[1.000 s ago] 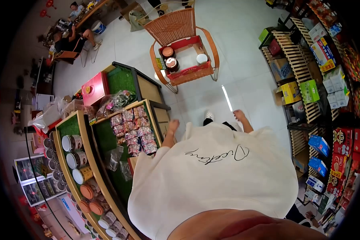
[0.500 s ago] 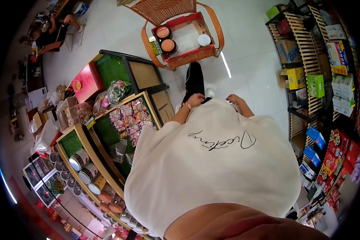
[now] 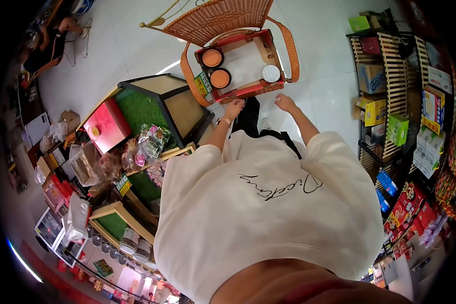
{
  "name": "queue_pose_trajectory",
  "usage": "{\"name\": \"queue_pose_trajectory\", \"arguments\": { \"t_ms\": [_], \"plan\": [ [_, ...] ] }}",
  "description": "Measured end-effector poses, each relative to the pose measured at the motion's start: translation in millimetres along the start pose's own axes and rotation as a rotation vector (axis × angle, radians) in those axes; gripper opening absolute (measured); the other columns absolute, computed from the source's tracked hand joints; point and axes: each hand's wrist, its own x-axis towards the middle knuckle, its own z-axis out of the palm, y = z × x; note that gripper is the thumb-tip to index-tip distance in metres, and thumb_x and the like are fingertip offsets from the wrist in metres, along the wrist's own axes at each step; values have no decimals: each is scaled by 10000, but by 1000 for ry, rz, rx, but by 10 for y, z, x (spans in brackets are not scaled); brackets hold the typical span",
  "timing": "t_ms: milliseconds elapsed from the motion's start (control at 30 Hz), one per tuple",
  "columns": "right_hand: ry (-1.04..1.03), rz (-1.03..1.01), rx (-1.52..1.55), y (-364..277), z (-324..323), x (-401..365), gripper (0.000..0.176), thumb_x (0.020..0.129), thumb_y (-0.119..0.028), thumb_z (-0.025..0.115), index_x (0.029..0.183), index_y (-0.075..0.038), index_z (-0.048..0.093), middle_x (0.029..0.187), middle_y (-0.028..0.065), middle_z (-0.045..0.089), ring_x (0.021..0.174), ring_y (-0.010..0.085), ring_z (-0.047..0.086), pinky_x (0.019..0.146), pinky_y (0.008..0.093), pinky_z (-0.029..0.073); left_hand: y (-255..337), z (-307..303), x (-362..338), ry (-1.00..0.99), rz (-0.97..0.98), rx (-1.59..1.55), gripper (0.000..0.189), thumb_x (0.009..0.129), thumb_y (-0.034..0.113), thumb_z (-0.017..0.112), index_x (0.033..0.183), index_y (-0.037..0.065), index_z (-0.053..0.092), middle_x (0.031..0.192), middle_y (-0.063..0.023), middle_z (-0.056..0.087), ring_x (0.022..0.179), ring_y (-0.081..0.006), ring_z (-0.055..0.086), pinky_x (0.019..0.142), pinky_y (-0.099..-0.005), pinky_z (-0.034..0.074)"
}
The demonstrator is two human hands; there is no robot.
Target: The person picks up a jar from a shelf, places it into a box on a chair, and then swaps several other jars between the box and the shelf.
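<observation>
Ahead of me a wicker chair (image 3: 289, 50) holds a shallow red cardboard box (image 3: 245, 93). In its left side stand two dark jars with orange lids, a far jar (image 3: 212, 58) and a near jar (image 3: 220, 78). A jar with a white patterned lid (image 3: 271, 74) stands at the right. My left hand (image 3: 234, 109), fingers curled, is just short of the box's near edge. My right hand (image 3: 285, 103) is near the box's right front corner, fingers loosely closed. I see nothing in either hand, and both look apart from the box.
A green-and-yellow price card (image 3: 203, 84) is at the chair's left side. On my left is a display stand with green turf (image 3: 142, 111), a red box (image 3: 106, 125) and bagged goods. Slatted shelves (image 3: 396, 76) with packages line the right. A person (image 3: 45, 48) sits at far left.
I have moved closer to the chair, and the display stand has slid back in view. Both hands have reached forward, up to the near side of the box.
</observation>
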Motion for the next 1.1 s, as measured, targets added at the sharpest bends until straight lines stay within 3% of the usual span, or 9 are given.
{"name": "queue_pose_trajectory", "arguments": {
  "t_ms": [67,200,300,467,600,833,933,1067,1100],
  "plan": [
    [67,-32,-57,-240,-69,393,498,755,-327,609,1146,-34,512,1017,223,593,948,355,579,834,408,461,85,72,346,-47,-22,-36,282,858,266,568,1013,38,627,852,-21,616,712,-93,547,601,-233,437],
    [224,89,-186,-663,-172,944,640,748,-402,614,1257,-69,413,1198,224,478,1076,376,497,906,454,411,18,385,990,-21,-63,-5,343,884,314,522,1087,50,603,950,-32,619,817,-138,577,711,-282,469],
    [242,139,-338,-671,-188,1197,742,732,-458,623,1322,-104,348,1296,187,387,1171,359,414,961,481,351,372,660,1143,7,-303,-289,431,896,343,477,1227,68,501,1119,-66,571,977,-173,559,864,-308,435],
    [332,166,-513,-556,0,1247,882,633,-480,715,1371,-250,289,1371,163,274,1169,373,378,979,514,274,352,919,1511,-214,-243,-611,279,876,330,497,1062,128,544,1006,1,583,908,-121,532,796,-272,399],
    [471,162,-728,-360,164,1402,823,619,-447,732,1319,-271,335,1290,148,353,1128,357,400,964,500,279,529,949,1499,-254,-367,-530,174,874,339,482,938,186,533,915,55,565,838,-77,500,729,-242,350],
    [279,27,-394,-524,-353,1264,931,469,-369,808,1278,-206,376,1143,169,430,1089,368,420,981,471,316,652,702,1440,-334,-287,-321,330,849,344,526,1113,146,512,1036,5,574,984,-97,508,871,-326,356],
    [243,0,-71,-774,-626,1048,916,472,-316,799,1272,-156,383,1117,197,436,1093,398,417,971,453,354,1053,501,1131,-47,-287,-300,406,863,339,519,1184,93,484,1143,-40,538,1083,-133,471,939,-368,341],
    [186,-301,260,-1058,-1100,747,920,548,-277,813,1326,-125,346,1167,215,411,1111,346,436,924,410,411,1492,29,826,-193,-150,-420,476,880,356,504,1255,71,441,1211,-63,504,1157,-189,436,963,-367,341],
    [131,-320,295,-1275,-1300,592,886,605,-297,795,1346,-154,331,1230,205,415,1122,334,446,936,397,399,1769,-56,638,-218,-174,-517,498,889,376,500,1280,80,414,1267,-75,484,1194,-238,432,969,-435,353]
  ]
}}
